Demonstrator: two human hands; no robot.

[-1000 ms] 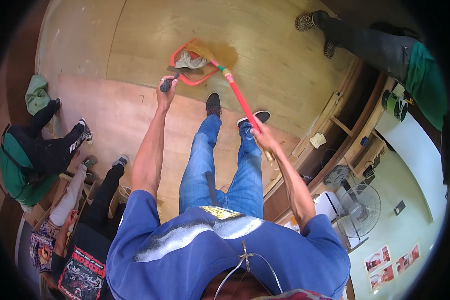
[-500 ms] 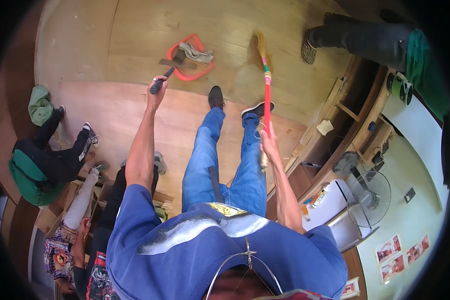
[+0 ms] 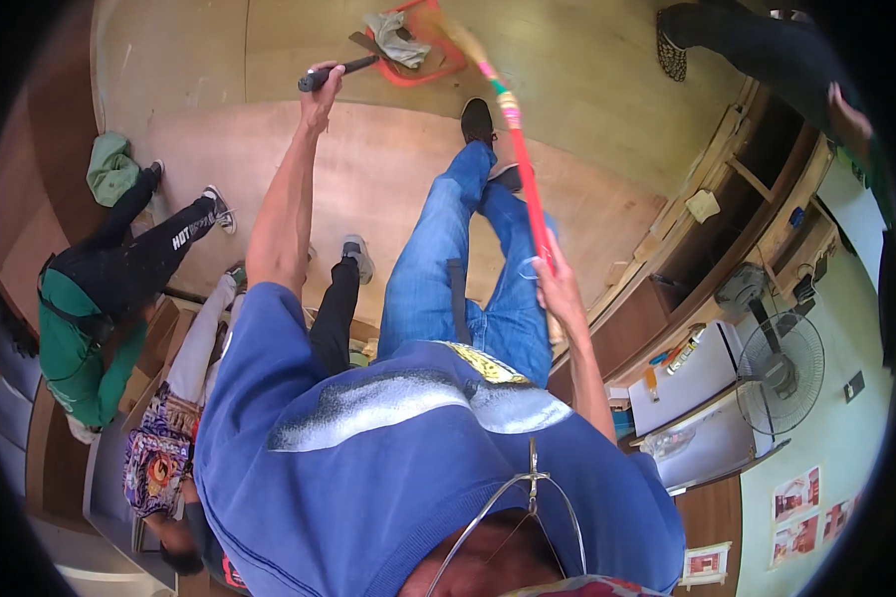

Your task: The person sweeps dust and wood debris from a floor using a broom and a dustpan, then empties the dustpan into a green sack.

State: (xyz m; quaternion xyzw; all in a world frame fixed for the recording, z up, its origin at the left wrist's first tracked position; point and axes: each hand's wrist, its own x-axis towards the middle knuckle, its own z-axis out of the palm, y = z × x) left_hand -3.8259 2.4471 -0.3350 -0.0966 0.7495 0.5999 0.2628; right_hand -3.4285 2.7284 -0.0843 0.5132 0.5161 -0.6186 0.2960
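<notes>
Head view: left hand (image 3: pixel 321 88) fingers wrapped tight round the black grip of the dustpan handle (image 3: pixel 336 72), arm stretched forward. Right hand (image 3: pixel 556 287) closed round the red broom stick (image 3: pixel 530 194), thumb side up, low on the shaft. Dustpan (image 3: pixel 423 55) is red, sits on the plywood floor (image 3: pixel 368 169) ahead of the person's shoes, with crumpled grey-green rubbish (image 3: pixel 393 38) lying in it. Broom head (image 3: pixel 448 25) is blurred, just at the pan's right edge; cannot tell if bristles touch the pan. Doing it well, my read: keep the pan lip flat on the floor and angled toward the broom, use short strokes into the mouth, don't tilt the pan back or the rubbish may spill. Grip lower on the stick gives control. Round about: seated people (image 3: pixel 110 289) on the left, another person's shoe (image 3: pixel 672 55) top right, wooden shelving (image 3: pixel 757 199), a standing fan (image 3: pixel 782 373) right.
</notes>
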